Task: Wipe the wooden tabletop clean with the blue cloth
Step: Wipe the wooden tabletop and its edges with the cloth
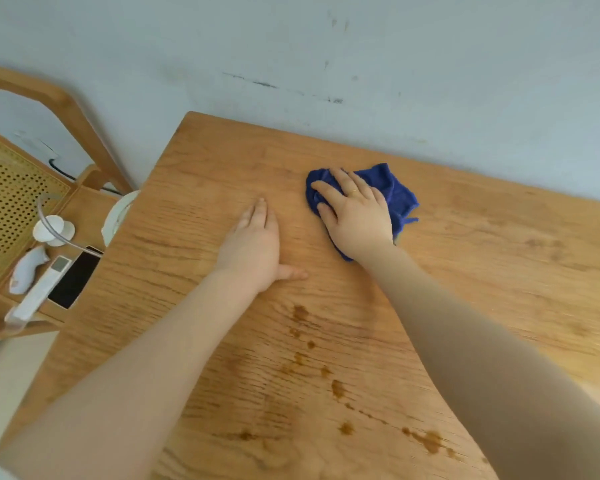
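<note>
Hiding part of blue cloth: right hand

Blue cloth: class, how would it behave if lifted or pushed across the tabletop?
Probably floppy: the blue cloth lies crumpled in folds under the right hand. Likely light, being thin fabric, and should slide readily on the smooth wooden tabletop.

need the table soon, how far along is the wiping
Roughly early to midway. The far part of the table shows no spots. The right hand presses the blue cloth there, while the left hand rests flat on the wood. What is left: the brown stains nearer the person are not yet wiped.
</note>
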A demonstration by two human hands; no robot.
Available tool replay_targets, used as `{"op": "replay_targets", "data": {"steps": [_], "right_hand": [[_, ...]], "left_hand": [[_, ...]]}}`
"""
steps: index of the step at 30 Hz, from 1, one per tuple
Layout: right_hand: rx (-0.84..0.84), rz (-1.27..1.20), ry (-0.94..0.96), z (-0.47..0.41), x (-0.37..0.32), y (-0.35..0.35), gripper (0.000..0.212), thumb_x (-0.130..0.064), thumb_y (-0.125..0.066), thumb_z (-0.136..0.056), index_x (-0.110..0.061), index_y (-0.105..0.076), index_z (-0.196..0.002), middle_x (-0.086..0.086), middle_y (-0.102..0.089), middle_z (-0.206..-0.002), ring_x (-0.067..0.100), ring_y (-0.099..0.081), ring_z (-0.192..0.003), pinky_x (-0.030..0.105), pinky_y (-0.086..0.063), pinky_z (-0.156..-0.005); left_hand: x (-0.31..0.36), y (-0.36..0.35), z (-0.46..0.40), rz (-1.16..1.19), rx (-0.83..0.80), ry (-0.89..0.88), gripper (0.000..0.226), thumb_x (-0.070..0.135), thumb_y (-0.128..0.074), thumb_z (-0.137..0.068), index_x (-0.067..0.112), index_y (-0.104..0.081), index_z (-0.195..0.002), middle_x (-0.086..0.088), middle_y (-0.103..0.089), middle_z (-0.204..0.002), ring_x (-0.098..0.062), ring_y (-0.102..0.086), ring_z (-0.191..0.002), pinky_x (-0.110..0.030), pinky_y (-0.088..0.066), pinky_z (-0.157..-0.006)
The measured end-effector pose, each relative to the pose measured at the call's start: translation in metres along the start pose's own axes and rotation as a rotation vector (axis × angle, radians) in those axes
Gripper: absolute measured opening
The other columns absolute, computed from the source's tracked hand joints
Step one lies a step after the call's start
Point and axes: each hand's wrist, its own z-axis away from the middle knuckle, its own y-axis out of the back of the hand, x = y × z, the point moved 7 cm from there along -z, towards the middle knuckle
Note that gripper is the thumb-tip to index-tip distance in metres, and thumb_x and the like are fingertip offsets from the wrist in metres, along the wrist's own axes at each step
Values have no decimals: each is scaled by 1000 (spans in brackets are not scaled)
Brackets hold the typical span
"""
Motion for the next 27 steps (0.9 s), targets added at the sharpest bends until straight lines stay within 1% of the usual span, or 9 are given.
{"op": "replay_targets", "data": {"steps": [3, 6, 10, 13, 17, 20, 22, 25, 27], "right_hand": [[31, -25, 148, 38, -7, 6, 42, -39, -34, -91, -26, -58, -123, 6, -48, -140, 33, -45, -126, 45, -38, -97], [-24, -28, 170, 24, 4, 8, 45, -39, -30, -91, -23, -59, -123, 7, -48, -139, 35, -45, -125, 49, -38, -101], [-18, 21, -61, -23, 32, 9, 38, -32, -33, -99, -27, -47, -134, 2, -33, -149, 28, -28, -136, 43, -24, -108], [11, 33, -123, -22, 31, 8, 37, -29, -37, -99, -25, -47, -134, 3, -31, -150, 28, -27, -137, 43, -24, -107], [93, 6, 15, 28, 6, 12, 38, -33, -37, -93, -21, -60, -121, 9, -49, -139, 36, -45, -125, 49, -37, -98], [54, 25, 149, 45, 1, 15, 41, -36, -35, -93, -23, -59, -122, 7, -50, -138, 35, -47, -124, 48, -40, -96], [26, 32, 168, 38, 9, 14, 44, -40, -32, -92, -23, -57, -125, 6, -48, -139, 36, -46, -124, 48, -38, -97], [81, 35, 24, 7, 45, 21, 49, -44, -31, -90, -23, -55, -128, 8, -46, -141, 36, -44, -125, 49, -36, -98], [74, 51, -116, -12, 76, 24, 43, -40, -37, -95, -24, -49, -133, 6, -38, -146, 32, -36, -131, 46, -32, -102]], "left_hand": [[0, 1, -2, 20, 0, -9, 122, 64, -66, -66, 3, 0, -148, -9, 10, -158, -23, 4, -145, -35, -12, -118], [-2, 0, -3, 44, -15, -7, 122, 64, -66, -67, 3, 1, -148, -8, 13, -157, -22, 6, -145, -36, -13, -118], [-4, -1, -5, 11, -32, -10, 123, 67, -63, -67, 3, 5, -148, -8, 16, -157, -23, 8, -145, -36, -11, -119], [-4, -1, -7, 16, -34, -11, 122, 67, -62, -68, 3, 6, -148, -8, 16, -157, -23, 9, -145, -37, -11, -118], [-4, -1, -5, 29, -34, -3, 122, 65, -64, -68, 4, 5, -148, -8, 15, -157, -23, 8, -145, -36, -11, -117], [-4, 4, -7, 50, -8, -2, 122, 64, -66, -67, 5, 4, -148, -7, 14, -157, -23, 7, -145, -36, -9, -117], [-4, 3, -5, 65, -11, -7, 122, 64, -65, -67, 5, 5, -148, -7, 15, -157, -23, 8, -145, -36, -8, -117], [-5, 0, -1, 54, -25, -16, 122, 65, -62, -67, 5, 8, -148, -9, 16, -156, -23, 10, -145, -36, -5, -117], [-6, 3, -1, 4, -36, -10, 121, 66, -61, -69, 5, 8, -148, -10, 16, -156, -24, 10, -145, -37, -4, -117]]}}
